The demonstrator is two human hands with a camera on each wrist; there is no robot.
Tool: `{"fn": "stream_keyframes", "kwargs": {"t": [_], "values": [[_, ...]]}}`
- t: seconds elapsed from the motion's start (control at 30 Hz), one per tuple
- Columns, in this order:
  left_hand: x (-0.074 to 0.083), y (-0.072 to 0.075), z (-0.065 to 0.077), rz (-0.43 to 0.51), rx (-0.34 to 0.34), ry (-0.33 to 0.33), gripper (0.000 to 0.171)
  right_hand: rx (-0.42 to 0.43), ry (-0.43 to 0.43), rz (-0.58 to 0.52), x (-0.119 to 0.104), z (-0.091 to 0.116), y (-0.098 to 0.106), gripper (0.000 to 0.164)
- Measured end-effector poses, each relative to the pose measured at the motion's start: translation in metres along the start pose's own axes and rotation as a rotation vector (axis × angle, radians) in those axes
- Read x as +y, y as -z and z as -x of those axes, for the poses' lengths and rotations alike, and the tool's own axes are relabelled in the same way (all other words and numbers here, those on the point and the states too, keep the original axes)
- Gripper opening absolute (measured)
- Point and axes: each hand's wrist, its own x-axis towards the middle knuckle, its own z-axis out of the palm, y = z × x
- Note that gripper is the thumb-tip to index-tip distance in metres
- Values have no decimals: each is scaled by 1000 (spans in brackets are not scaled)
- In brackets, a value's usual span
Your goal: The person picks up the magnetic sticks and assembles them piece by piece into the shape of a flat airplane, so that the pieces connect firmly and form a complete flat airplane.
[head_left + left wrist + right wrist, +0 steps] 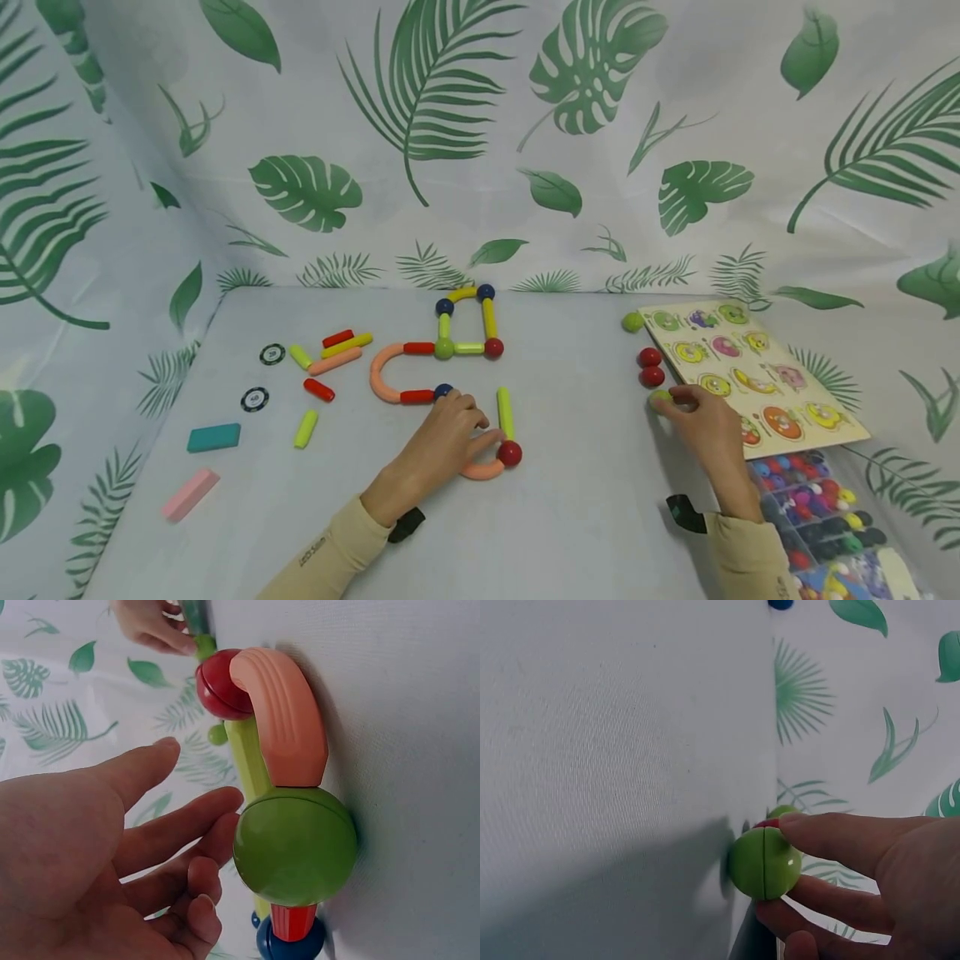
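My left hand hovers over the lower part of a shape of rods and balls, its fingers loosely bent and nothing between them. In the left wrist view a green ball sits just beyond those fingertips, joined to an orange curved rod that ends at a red ball. The head view has that green ball hidden behind the hand. A yellow-green rod runs up from the red ball. At the right, my right hand pinches another green ball between thumb and fingers, low at the table surface.
Two red balls and a green ball lie by a fruit picture board. Below it stands a compartment box of beads. Loose rods, black-and-white discs, a teal block and a pink block lie left.
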Motion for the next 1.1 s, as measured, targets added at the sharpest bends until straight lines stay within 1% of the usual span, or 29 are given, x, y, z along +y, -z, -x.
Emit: {"fn": "stream_keyframes", "kwargs": {"t": [0.17,0.3,0.43,0.57,0.7,0.8,0.87,0.97,1.1], "values": [[0,0,-3,5,2,4,25,-2,5,8,-1,-3,-7,52],[1,0,-8,14,-11,29,23,-12,46,6,-7,-4,-15,52],[4,0,-14,16,-37,58,23,-35,104,3,-24,-5,-27,51],[5,-1,-18,22,-68,57,25,-48,173,-14,-46,-8,-40,46],[5,-3,-19,72,-131,59,29,-62,217,-25,-65,-11,-54,41],[4,-5,-19,101,-182,41,31,-76,240,-36,-78,-13,-63,40],[3,-7,-19,105,-209,18,32,-83,257,-48,-88,-14,-70,40],[1,-10,-18,104,-234,-28,33,-100,279,-71,-102,-15,-79,39],[-1,-11,-18,74,-260,-83,34,-119,312,-94,-118,-15,-91,38]]}}
